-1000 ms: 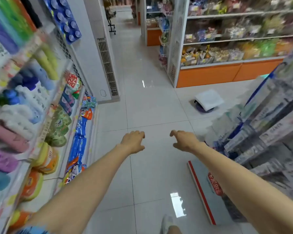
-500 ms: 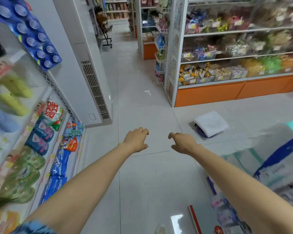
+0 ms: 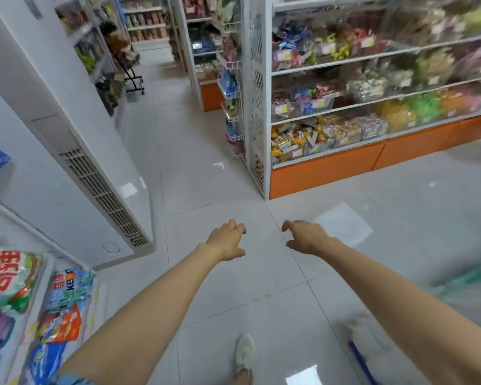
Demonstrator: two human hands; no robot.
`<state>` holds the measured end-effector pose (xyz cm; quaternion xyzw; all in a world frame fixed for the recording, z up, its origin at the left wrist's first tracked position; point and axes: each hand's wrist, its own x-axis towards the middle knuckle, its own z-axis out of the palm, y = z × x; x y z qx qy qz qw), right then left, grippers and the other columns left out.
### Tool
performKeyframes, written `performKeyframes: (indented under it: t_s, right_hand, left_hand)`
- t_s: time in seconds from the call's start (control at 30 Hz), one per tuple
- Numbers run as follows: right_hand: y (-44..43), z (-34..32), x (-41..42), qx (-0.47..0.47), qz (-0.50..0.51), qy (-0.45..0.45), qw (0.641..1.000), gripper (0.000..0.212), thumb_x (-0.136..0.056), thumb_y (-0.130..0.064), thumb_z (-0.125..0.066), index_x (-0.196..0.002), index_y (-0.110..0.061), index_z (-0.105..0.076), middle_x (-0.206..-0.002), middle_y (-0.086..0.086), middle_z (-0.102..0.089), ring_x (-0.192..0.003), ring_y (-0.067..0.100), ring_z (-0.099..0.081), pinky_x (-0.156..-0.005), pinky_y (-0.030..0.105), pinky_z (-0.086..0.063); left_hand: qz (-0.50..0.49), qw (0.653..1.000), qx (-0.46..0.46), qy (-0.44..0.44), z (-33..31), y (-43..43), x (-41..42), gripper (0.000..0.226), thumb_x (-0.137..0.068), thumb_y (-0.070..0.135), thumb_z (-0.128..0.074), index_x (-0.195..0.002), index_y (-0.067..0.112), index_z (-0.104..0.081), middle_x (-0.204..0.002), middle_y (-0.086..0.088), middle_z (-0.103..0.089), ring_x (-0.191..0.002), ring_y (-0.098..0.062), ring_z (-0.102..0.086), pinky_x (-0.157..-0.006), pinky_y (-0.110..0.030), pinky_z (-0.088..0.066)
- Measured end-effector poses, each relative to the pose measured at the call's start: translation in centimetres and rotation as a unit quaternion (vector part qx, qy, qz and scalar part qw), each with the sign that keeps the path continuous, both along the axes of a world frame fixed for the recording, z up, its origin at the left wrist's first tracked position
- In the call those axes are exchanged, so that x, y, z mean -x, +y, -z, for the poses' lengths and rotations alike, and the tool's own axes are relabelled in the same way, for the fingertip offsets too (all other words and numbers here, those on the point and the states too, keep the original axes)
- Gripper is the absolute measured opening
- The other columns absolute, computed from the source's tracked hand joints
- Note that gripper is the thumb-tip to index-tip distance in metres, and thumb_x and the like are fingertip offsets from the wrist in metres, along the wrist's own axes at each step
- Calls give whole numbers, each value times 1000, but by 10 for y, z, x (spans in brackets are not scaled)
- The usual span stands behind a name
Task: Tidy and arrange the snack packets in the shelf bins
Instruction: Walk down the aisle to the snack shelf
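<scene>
Pale grey tiles make up the floor (image 3: 211,287) that fills most of what I see, glossy enough to throw back the ceiling lights. Ahead and to my right stands the big shelf unit (image 3: 257,107), white with a perforated end panel and an orange base (image 3: 325,170) along the bottom. Its shelves carry clear bins (image 3: 345,133), and the snack packets (image 3: 297,143) lie heaped in them, yellow and orange ones in the lowest row nearest the corner, mixed colours above; the further right I look, the more it blurs. To my left rises a tall white cabinet (image 3: 100,190) with a long vent grille down its front. Closer on that side, at the lower left edge, a shelf holds large soft bags (image 3: 9,276), one with red lettering, others blue and orange. Small wire racks (image 3: 229,87) with packets hang on the end panel of the snack shelf. A white sheet (image 3: 345,223) lies flat on the tiles just beyond my right hand.

Both my arms reach forward over the bare floor. My left hand (image 3: 225,241) and right hand (image 3: 307,237) hang side by side with a gap between them, palms down, fingers loosely curled, grasping nothing. The snack packets are well apart from both hands, up ahead and to the right, nearer the right hand. One pale shoe (image 3: 245,354) shows below, between my forearms.
</scene>
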<state>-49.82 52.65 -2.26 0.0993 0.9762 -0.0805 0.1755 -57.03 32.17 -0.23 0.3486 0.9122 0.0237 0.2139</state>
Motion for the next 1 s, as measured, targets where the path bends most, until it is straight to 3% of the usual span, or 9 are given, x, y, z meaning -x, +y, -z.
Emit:
performKeyframes:
  t_s: [0.2,0.53,0.87,1.0]
  right_hand:
    - [63,-5,96,11,48,19,999,43,-92,-26,-50,-133,-20,-40,-128,7,-53,-109,27,-56,-80,32,-40]
    - [206,-4,186,11,119,4,993,43,-92,-28,-51,-133,-22,-39,-127,6,-54,-109,27,-56,-80,33,-45]
    - [383,8,311,31,84,-18,996,45,-93,-31,-53,-135,-22,-39,-129,6,-53,-113,25,-54,-88,35,-45]
    - [448,12,365,34,57,-33,997,45,-94,-32,-52,-135,-22,-39,-129,6,-53,-113,26,-55,-87,34,-45]
  left_hand:
    - [32,999,6,6,-2,79,123,57,-89,26,-59,-137,12,-33,-138,-9,-33,-125,-26,-38,-97,-35,-35]
    - [67,998,-1,-13,4,223,249,57,-90,30,-59,-138,13,-34,-140,-10,-34,-127,-27,-38,-96,-37,-37]
    - [-28,995,-64,-65,21,406,349,52,-89,38,-59,-133,18,-41,-134,-5,-43,-120,-24,-45,-93,-39,-45]
    - [-64,992,-91,-66,23,464,384,45,-90,29,-58,-130,13,-44,-137,-4,-43,-120,-22,-46,-92,-35,-44]
